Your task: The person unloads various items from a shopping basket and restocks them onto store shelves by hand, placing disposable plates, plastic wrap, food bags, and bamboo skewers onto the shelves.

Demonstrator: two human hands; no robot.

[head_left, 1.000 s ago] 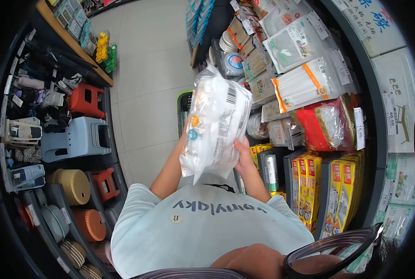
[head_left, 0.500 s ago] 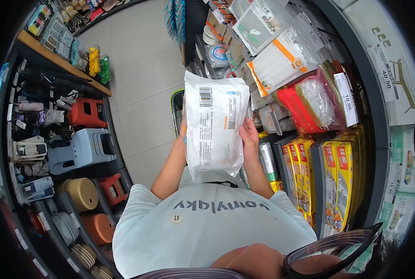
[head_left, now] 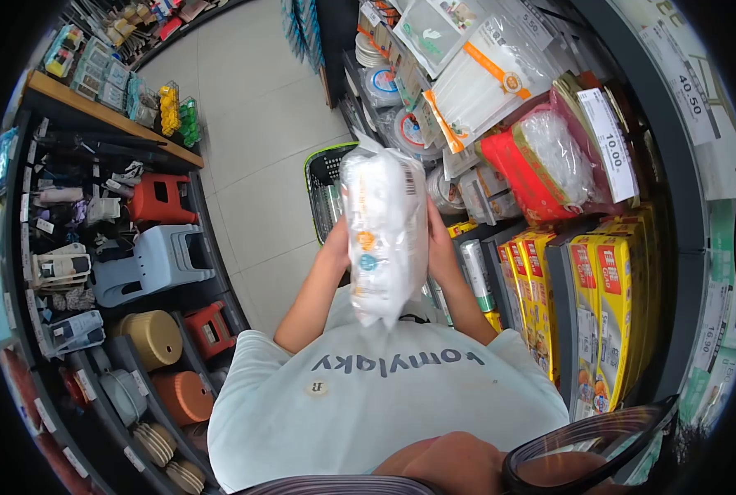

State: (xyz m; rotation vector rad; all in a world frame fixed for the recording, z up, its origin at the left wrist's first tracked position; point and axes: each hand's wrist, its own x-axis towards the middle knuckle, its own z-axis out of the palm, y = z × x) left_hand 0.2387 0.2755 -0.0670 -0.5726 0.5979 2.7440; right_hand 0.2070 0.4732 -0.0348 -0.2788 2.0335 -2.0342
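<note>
A white plastic-wrapped package point(head_left: 384, 231) is held upright in front of my chest, its narrow side with an orange and a blue round mark facing me. My left hand point(head_left: 336, 246) grips its left edge, the fingers partly hidden behind it. On the other edge, my right hand point(head_left: 439, 241) holds the package, its fingertips also out of sight. Behind the package, a black basket with a green rim point(head_left: 309, 177) is partly visible, with clear items inside.
Shelves on the left hold a blue stool point(head_left: 158, 264), red stools point(head_left: 160, 198) and a yellow tub point(head_left: 151, 339). Close on the right are yellow boxes point(head_left: 607, 322), a red bag point(head_left: 529, 165) and packs of white utensils point(head_left: 488, 87). Tiled floor point(head_left: 257, 124) lies ahead.
The package has turned from its broad printed back to its narrow side, still between both hands. The view has shifted, and more of the basket shows.
</note>
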